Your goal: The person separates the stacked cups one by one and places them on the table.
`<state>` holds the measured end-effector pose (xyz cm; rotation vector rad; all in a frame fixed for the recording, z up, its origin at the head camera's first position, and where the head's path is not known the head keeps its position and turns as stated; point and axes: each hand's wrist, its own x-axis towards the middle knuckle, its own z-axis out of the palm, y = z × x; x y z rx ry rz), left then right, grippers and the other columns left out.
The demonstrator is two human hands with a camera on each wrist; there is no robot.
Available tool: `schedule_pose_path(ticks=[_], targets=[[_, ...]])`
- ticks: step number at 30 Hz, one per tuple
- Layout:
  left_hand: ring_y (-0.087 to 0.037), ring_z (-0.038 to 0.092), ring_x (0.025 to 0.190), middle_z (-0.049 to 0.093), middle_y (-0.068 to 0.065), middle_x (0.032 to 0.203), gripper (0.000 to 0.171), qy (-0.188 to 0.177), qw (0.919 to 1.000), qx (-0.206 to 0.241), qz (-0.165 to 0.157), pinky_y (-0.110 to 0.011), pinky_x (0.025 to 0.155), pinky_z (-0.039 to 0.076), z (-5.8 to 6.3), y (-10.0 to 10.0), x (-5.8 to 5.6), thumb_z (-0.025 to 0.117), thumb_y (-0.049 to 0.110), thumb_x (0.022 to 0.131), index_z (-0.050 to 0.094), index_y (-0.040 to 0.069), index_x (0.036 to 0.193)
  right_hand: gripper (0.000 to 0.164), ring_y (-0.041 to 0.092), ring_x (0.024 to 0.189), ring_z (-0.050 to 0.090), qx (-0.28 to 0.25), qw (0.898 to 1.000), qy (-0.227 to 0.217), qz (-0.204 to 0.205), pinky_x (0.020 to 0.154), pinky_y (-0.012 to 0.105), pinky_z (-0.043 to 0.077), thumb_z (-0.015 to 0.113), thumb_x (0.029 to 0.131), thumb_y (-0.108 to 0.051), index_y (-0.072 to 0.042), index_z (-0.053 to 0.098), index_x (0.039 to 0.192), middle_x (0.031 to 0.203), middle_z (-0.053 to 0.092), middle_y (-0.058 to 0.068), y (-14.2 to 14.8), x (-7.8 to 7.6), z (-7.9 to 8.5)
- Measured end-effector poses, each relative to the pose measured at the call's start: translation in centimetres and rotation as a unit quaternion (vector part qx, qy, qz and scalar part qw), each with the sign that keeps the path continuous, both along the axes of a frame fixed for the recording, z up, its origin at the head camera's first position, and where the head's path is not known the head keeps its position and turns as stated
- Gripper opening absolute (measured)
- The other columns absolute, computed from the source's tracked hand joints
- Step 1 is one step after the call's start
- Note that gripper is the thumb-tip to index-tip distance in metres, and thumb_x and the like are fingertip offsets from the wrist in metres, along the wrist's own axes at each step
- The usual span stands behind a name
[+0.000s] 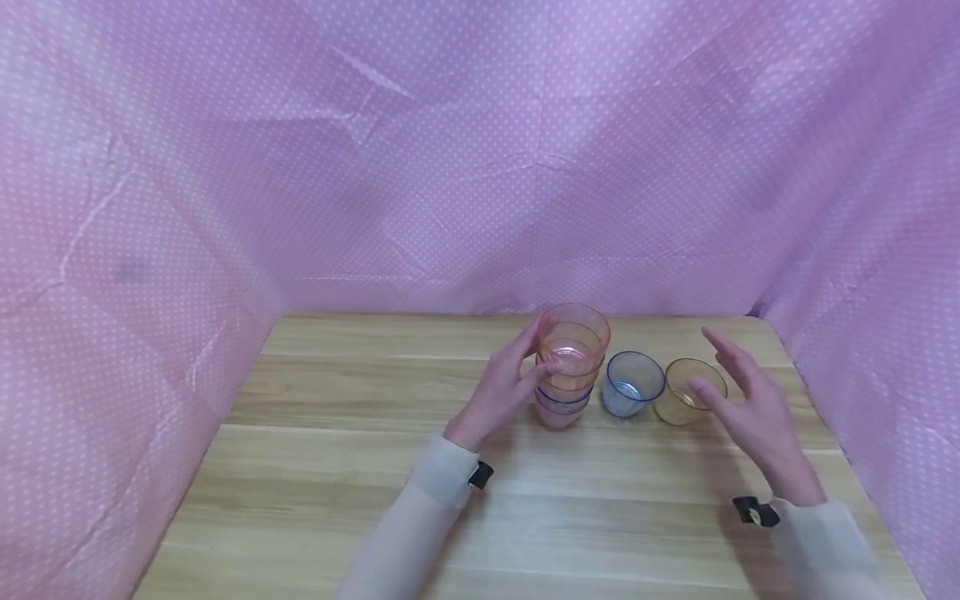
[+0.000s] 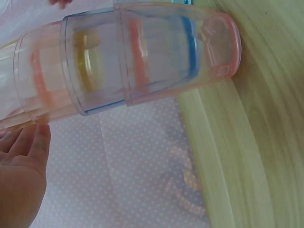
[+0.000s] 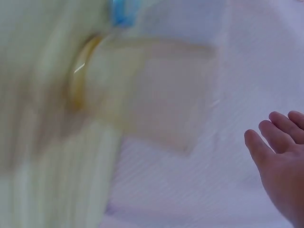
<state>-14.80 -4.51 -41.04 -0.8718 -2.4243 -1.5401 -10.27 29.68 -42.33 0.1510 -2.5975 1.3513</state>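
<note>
A tall stack of clear tinted cups (image 1: 564, 410), with pink, yellow and blue ones nested together, stands upright on the table. My left hand (image 1: 498, 390) holds its upper part from the left, thumb across the front. The left wrist view shows the fingers (image 2: 35, 142) against the upper cups. Right of the stack is a single clear blue cup (image 1: 624, 402), and beside that a clear yellow cup (image 1: 675, 410). Close to the yellow cup's right side, my right hand (image 1: 756, 408) is spread with thumb and fingers apart. The yellow cup (image 3: 161, 95) looks blurred in the right wrist view.
The wooden table (image 1: 315, 467) runs back to a pink dotted cloth (image 1: 420, 167), which hangs behind it and along both sides. The cups stand right of the table's middle, toward its back edge. Black bands are on both wrists.
</note>
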Motion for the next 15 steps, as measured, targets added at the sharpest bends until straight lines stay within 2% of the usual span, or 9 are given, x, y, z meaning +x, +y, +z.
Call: schedule_pose_path(ticks=[2,4,10,15], targets=[[-0.035,0.059,0.132,0.047,-0.019,0.157,0.071,0.004,1.0,-0.003,0.005,-0.039,0.116,0.046,-0.1,0.1,0.1,0.068,0.013,0.1,0.033,0.0,0.16,0.067,0.003,0.139,0.046,-0.02,0.999,0.031,0.003,0.11,0.006,0.033,0.073,0.098,-0.014,-0.026,0.045,0.158,0.162,0.044,0.001,-1.2,0.0,0.6],[-0.035,0.058,0.133,0.047,-0.02,0.157,0.071,0.008,0.9999,-0.005,0.01,-0.039,0.116,0.045,-0.2,0.2,0.2,0.067,0.014,0.1,0.032,0.0,0.16,0.065,-0.005,0.132,0.048,-0.051,0.997,0.057,0.014,0.108,0.005,0.035,0.072,0.097,-0.006,-0.02,0.049,0.156,0.159,0.048,0.0,-2.5,-0.1,1.2],[-0.034,0.058,0.133,0.047,-0.019,0.157,0.07,0.012,0.9999,-0.002,0.011,-0.04,0.116,0.045,-0.4,0.2,0.3,0.064,0.019,0.102,0.03,0.002,0.161,0.063,0.009,0.138,0.05,-0.134,0.982,0.111,0.069,0.117,0.018,0.038,0.066,0.094,0.011,-0.007,0.051,0.153,0.156,0.051,0.006,-5.8,-0.3,2.4],[-0.033,0.057,0.134,0.046,-0.017,0.159,0.074,0.006,0.9999,0.004,0.013,-0.04,0.117,0.045,-0.5,0.2,0.4,0.055,0.041,0.103,0.03,0.004,0.162,0.06,0.013,0.139,0.049,-0.18,0.971,0.121,0.095,0.119,0.021,0.037,0.064,0.095,0.012,-0.002,0.05,0.152,0.156,0.051,0.009,-7.8,-0.6,2.8]])
